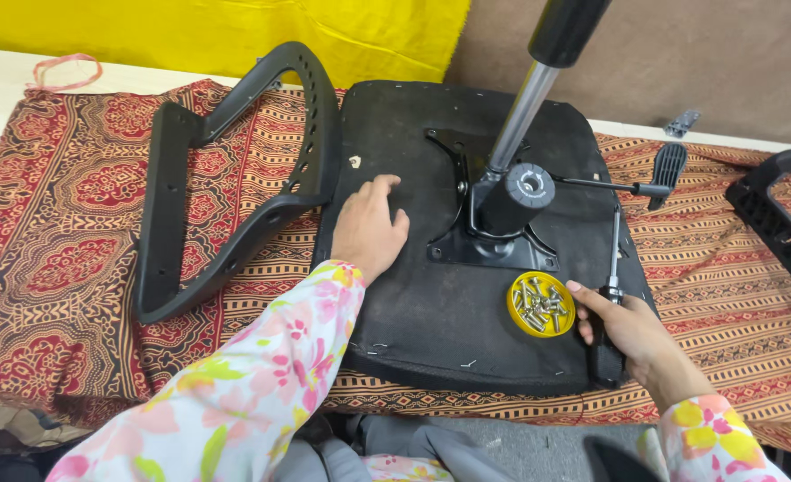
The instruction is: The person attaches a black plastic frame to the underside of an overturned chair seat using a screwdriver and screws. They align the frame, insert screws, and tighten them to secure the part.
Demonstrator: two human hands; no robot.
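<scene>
A black chair seat is lying upside down in the middle of the counter, on a red and orange patterned cloth; the left hand is resting flat and open on the seat's left part, fingers spread, holding nothing; the right hand is sitting at the seat's near right corner, and its fingers are closing around a screwdriver with a dark handle; the metal shaft is pointing away toward the far edge of the counter; a small yellow round dish full of silver screws is sitting on the seat, just beside the right hand's fingertips; a shiny metal pole is standing up from a black plate in the middle of the seat; a thin lever with a black paddle is sticking out toward the right edge; a black curved armrest is lying on the cloth to the left, touching the seat's far left corner; another black armrest is lying at the right edge of the counter, well apart from the seat; both sleeves are white with flowers.
</scene>
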